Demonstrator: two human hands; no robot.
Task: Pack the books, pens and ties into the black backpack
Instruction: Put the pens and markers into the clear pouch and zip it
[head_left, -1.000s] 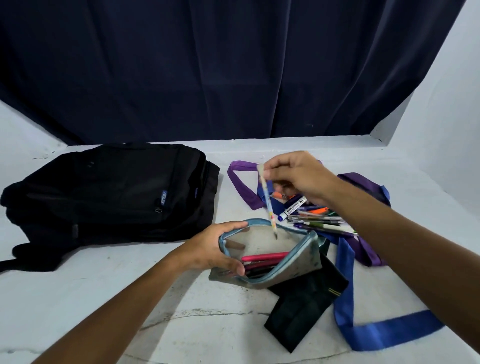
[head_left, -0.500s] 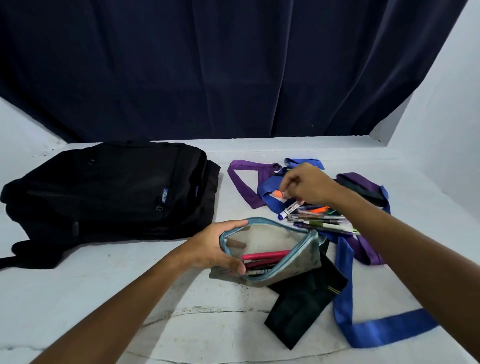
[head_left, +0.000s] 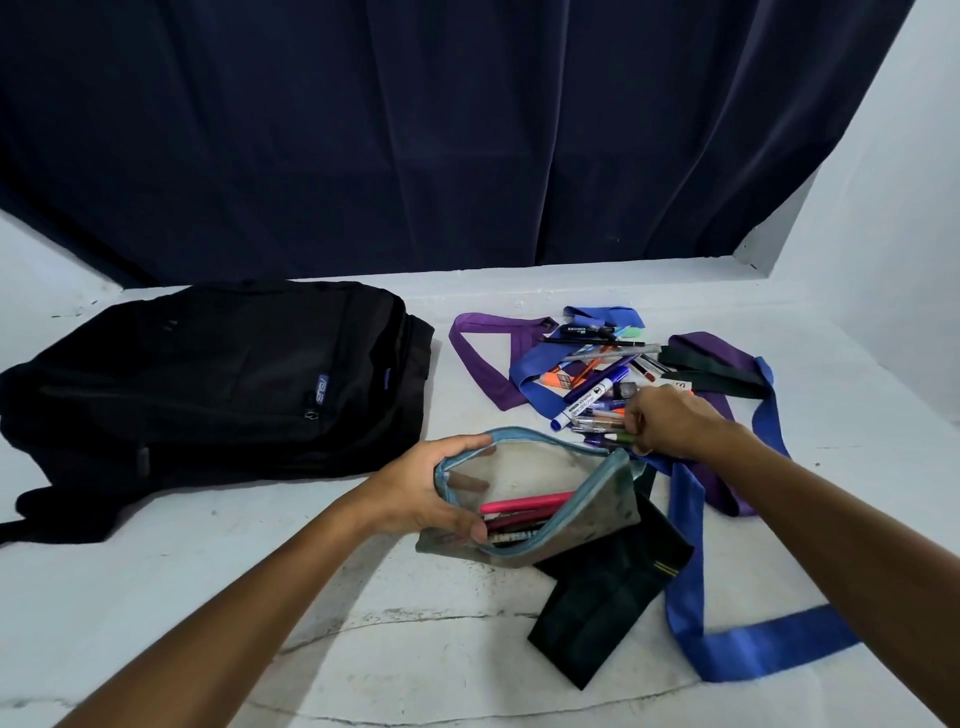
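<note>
Two hands are working: the left hand is gripping the open pencil pouch; the right hand is pinching pens lying left-right beside the ties.

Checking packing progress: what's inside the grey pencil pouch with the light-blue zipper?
Inside the grey zip pouch, held open by the left hand, lie a pink pen and darker pens beneath it. Their ends are hidden by the pouch wall.
</note>
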